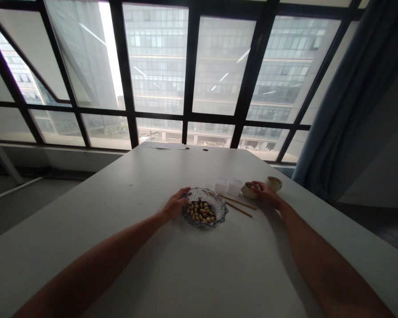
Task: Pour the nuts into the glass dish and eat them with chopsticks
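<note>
Cup (247, 192) is partly covered by the right hand (267, 194).

The bowl (221, 215) was made of glass or clear plastic, shiny and bumpy. The sticks (239, 209) were made of wood. The table (232, 269) was made smooth. The curtain (338, 110) was made of cloth.

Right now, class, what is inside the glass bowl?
The glass bowl holds tan, nut-like pieces with darker bits among them. Whatever lies beneath the top layer is covered and cannot be seen.
</note>
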Tool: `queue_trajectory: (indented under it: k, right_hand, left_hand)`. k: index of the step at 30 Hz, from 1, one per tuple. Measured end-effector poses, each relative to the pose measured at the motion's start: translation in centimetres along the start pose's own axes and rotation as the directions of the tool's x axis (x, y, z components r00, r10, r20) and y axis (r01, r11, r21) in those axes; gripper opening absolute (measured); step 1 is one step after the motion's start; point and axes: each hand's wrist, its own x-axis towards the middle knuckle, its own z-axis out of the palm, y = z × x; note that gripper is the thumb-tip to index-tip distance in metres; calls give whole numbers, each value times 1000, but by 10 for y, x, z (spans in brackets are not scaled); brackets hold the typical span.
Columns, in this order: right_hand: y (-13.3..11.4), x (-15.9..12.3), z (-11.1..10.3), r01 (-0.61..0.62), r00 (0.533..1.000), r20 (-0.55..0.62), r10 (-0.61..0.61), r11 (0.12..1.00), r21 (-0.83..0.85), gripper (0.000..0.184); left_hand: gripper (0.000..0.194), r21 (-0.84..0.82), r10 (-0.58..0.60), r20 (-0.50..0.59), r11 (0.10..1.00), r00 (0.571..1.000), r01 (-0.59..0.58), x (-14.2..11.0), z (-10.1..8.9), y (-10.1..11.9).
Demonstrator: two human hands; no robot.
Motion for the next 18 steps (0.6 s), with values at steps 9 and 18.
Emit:
queue_trajectory:
  k: [9, 18]
  right_hand:
    - [-34, -8, 9, 2, 990, -142, 20, 988, 157, 71]
    - [-149, -33, 57, 458, 807, 285, -517, 853, 250, 68]
  left_hand:
    - [64, 96, 36, -7, 995, 999, -35, -5, 0, 7]
    - [65, 47, 12, 1, 999, 1000, -12, -5, 0, 8]
